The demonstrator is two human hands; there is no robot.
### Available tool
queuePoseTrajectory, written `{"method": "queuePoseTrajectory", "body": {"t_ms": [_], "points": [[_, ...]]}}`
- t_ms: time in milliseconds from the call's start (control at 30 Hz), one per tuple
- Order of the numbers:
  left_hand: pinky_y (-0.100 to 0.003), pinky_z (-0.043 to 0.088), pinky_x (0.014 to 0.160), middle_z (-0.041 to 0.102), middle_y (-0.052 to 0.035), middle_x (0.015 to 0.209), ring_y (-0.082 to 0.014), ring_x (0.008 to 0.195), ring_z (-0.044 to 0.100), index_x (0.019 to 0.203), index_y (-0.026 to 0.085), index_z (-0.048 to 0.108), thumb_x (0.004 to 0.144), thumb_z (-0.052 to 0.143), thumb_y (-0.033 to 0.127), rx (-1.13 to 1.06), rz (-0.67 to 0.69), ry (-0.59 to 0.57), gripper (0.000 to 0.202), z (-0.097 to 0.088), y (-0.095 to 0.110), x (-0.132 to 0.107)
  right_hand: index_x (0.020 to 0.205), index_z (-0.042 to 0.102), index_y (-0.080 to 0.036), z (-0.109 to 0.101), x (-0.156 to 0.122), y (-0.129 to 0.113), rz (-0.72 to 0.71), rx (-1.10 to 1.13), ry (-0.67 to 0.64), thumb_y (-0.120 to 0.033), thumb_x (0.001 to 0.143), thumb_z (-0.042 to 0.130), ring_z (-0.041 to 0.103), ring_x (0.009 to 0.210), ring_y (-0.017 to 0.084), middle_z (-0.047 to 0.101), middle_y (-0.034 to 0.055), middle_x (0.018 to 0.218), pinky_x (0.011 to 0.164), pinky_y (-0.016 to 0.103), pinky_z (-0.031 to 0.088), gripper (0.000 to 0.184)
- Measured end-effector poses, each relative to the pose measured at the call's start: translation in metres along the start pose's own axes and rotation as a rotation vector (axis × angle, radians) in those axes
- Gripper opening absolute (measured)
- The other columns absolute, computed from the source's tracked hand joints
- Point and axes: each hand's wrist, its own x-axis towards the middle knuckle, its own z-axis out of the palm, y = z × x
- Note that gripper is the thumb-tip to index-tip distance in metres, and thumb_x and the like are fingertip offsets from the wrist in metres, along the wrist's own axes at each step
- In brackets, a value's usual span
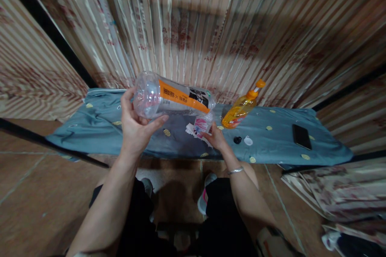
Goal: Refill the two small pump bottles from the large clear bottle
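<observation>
The person is sitting in front of a low surface draped in a blue-grey cloth [99, 124] dotted with small yellow motifs. They are holding a large clear bottle [173, 96] in the air just above it, close to its back edge. The bottle is lying almost on its side. Its long axis is running left to right and dipping slightly toward the right, with the rounded, lobed base pointing left and the narrow neck end pointing right. It is thin, see-through plastic, smooth and cylindrical, wrapped in a glossy orange, white and black label. The left hand [135, 126] is gripping it from below near the base, thumb on the near side and fingers curling up the far side. The neck is hanging right over a small clear container [202, 124] with pink markings, and the right hand [215, 136] is pinching that container by its lower right side, a silvery bangle [235, 170] sitting on the wrist. To the right, a soft plastic squeeze bottle [241, 108] of amber liquid is leaning with its orange cap aimed up and right. A round black cap [237, 140] and a white cap [248, 141] are lying near it, and a flat dark phone [301, 136] is resting further right.
</observation>
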Motion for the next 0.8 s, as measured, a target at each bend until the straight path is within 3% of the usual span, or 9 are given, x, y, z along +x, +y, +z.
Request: {"method": "queuePoseTrajectory", "body": {"t_ms": [200, 467, 800], "points": [[-0.059, 0.068, 0.093, 0.065, -0.006, 0.13, -0.0377, 0.127, 0.068, 0.126, 0.035, 0.056, 0.05, 0.105, 0.055, 0.004, 0.007, -0.008, 0.093, 0.0006, 0.0003, -0.0005, 0.122, 0.052, -0.022, -0.0019, -0.0001, -0.003, 0.053, 0.005, -0.012, -0.035, 0.083, 0.078, 0.077, 0.094, 0.03, 0.078, 0.0078, 0.103, 0.091, 0.046, 0.061, 0.049], [-0.06, 0.067, 0.097, 0.064, -0.0058, 0.133, -0.0368, 0.128, 0.066, 0.123, 0.035, 0.058, 0.048, 0.105, 0.056, 0.024, 0.018, 0.015, 0.091, 0.0005, -0.0016, 0.0003, 0.129, 0.052, -0.023, 0.0026, 0.0003, 0.0003, 0.05, 0.042, 0.01, -0.029, 0.082, 0.079, 0.078, 0.106, 0.03, 0.079, 0.0096, 0.118, 0.097, 0.047, 0.06, 0.054], [-0.059, 0.07, 0.088, 0.066, -0.0071, 0.131, -0.0384, 0.126, 0.068, 0.127, 0.034, 0.055, 0.051, 0.104, 0.057, 0.011, -0.006, -0.001, 0.094, 0.001, 0.0023, -0.0012, 0.125, 0.054, -0.022, 0.0011, 0.0001, -0.0018, 0.061, 0.029, 0.01, -0.031, 0.083, 0.079, 0.077, 0.094, 0.029, 0.079, 0.0063, 0.104, 0.091, 0.046, 0.062, 0.05]]}}
